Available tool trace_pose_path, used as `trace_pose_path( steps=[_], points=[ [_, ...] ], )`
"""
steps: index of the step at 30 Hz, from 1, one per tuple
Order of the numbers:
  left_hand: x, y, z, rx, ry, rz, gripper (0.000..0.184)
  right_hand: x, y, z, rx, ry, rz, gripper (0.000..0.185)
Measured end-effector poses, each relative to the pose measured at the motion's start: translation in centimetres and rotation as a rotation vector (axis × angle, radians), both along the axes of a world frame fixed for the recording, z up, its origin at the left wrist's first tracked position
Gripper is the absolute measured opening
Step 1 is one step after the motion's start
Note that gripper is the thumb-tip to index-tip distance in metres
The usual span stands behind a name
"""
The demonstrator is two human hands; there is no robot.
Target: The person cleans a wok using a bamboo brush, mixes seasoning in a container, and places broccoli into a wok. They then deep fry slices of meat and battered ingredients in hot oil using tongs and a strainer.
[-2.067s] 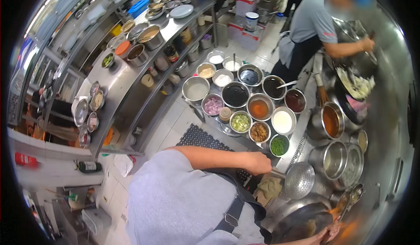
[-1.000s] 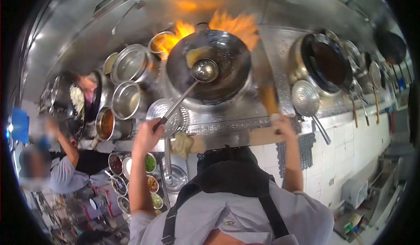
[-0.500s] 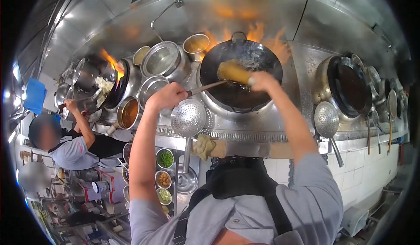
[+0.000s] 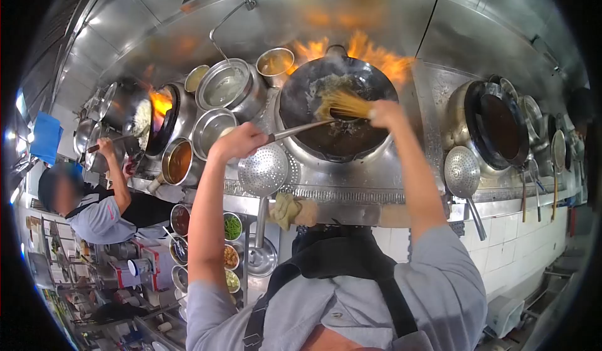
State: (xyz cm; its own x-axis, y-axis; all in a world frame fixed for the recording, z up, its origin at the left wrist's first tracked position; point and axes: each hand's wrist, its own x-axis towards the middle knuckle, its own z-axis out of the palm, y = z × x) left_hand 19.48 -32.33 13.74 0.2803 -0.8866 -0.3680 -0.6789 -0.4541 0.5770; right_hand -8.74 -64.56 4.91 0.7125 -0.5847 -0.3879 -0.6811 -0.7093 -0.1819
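My left hand (image 4: 240, 141) is closed around the handle of a ladle (image 4: 300, 129), which reaches over the near-left rim of a large black wok (image 4: 379, 81). In my right hand (image 4: 385, 114) is a bamboo wok brush (image 4: 348, 103), its bristles pointing left over the wok. The brush meets the dark bowl of the ladle, partly covering it. Wet, foamy patches and some steam show inside the wok. Flames (image 4: 382, 56) rise behind its far rim. A perforated skimmer (image 4: 263, 170) lies just below my left hand.
Metal pots (image 4: 222, 88) and a pot of brown liquid (image 4: 180, 162) stand left. A second skimmer (image 4: 462, 170) and another wok (image 4: 501, 125) are right. At far left a co-worker (image 4: 103, 210) handles a flaming wok. A cloth (image 4: 285, 210) lies on the front edge.
My right hand has shifted slightly right, and the brush bristles look more fanned out against the ladle. The view has moved a little. Food in the co-worker's wok has shifted and its flame changed.
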Motion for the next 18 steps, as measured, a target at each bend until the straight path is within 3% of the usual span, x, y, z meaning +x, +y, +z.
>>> trace_pose_path(
  steps=[1, 2, 5, 7, 9, 13, 15, 16, 18],
  points=[
    [-1.4, -1.3, 1.7, 0.167, 0.056, 0.091, 0.028, 1.8, 1.8, -1.8, -0.083, 0.026, -0.003, 0.049],
    [-2.7, -1.8, 2.3, 0.160, -0.079, 0.097, 0.023, 2.2, 3.5, -4.3, -0.071, -0.154, 0.011, 0.054],
    [-1.9, 2.0, 0.9, -0.275, -0.791, -0.062, 0.020, -3.5, -0.2, -0.5, -0.066, -0.129, 0.103, 0.062],
    [-3.5, 4.1, 2.3, -0.326, -0.958, -0.072, 0.013, -7.2, -0.9, 5.9, 0.032, 0.096, 0.064, 0.063],
    [-4.4, 5.9, 2.3, -0.366, -1.119, -0.068, 0.015, -8.7, 1.5, 9.2, -0.099, -0.040, -0.069, 0.064],
    [-1.2, 7.2, -2.5, -0.180, -1.013, -0.020, 0.025, -5.6, 7.8, 11.1, -0.125, -0.210, -0.187, 0.067],
    [-0.5, 7.1, -2.8, -0.093, -0.785, 0.034, 0.034, -3.5, 6.9, 5.5, -0.013, -0.302, -0.033, 0.068],
    [-0.4, 7.4, -3.1, -0.047, -0.664, 0.059, 0.039, -2.8, 5.6, 4.2, 0.128, -0.162, -0.016, 0.068],
    [0.7, 8.2, -4.5, 0.000, -0.508, 0.081, 0.044, -3.2, 2.4, 3.8, 0.154, -0.013, -0.098, 0.069]
  ],
)
